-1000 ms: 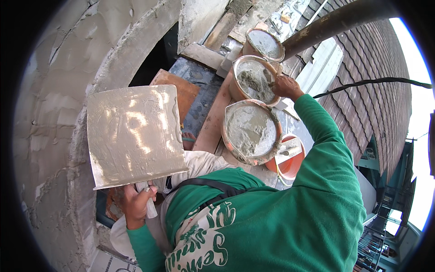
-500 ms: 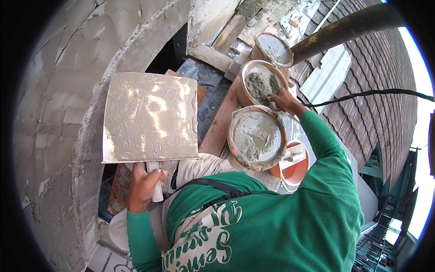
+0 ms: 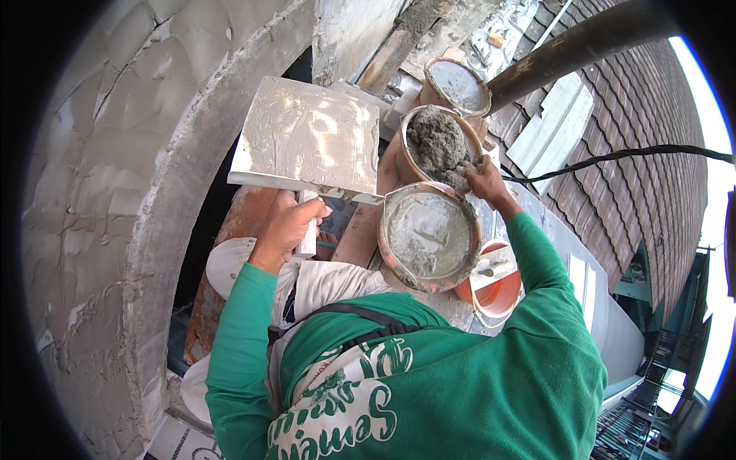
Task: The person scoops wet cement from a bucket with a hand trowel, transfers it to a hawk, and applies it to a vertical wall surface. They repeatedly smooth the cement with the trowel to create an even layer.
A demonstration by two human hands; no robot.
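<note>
My left hand (image 3: 287,230) is closed round the pale handle of a plasterer's hawk (image 3: 307,138). The hawk's wide flat board is tilted, smeared with a thin wet grey film. At the middle bucket (image 3: 405,165), my right hand (image 3: 487,184) grips what looks like a trowel (image 3: 465,168); its blade is hidden under a large lump of grey mortar (image 3: 437,138). The lump rises to the bucket's rim. Just nearer stands another bucket (image 3: 389,257) with wet grey slurry inside.
A third bucket (image 3: 431,90) with greyish liquid stands farther off. A float (image 3: 493,270) rests across an orange bucket (image 3: 502,303). To the left rises a plastered wall (image 3: 100,230). A thick pipe (image 3: 567,57) and a black cable (image 3: 613,157) cross above the tiled roof (image 3: 644,115).
My left hand has moved the hawk up and right, towards the buckets, and tilted it. The mortar lump in the middle bucket has risen with my right hand, which has shifted slightly nearer.
</note>
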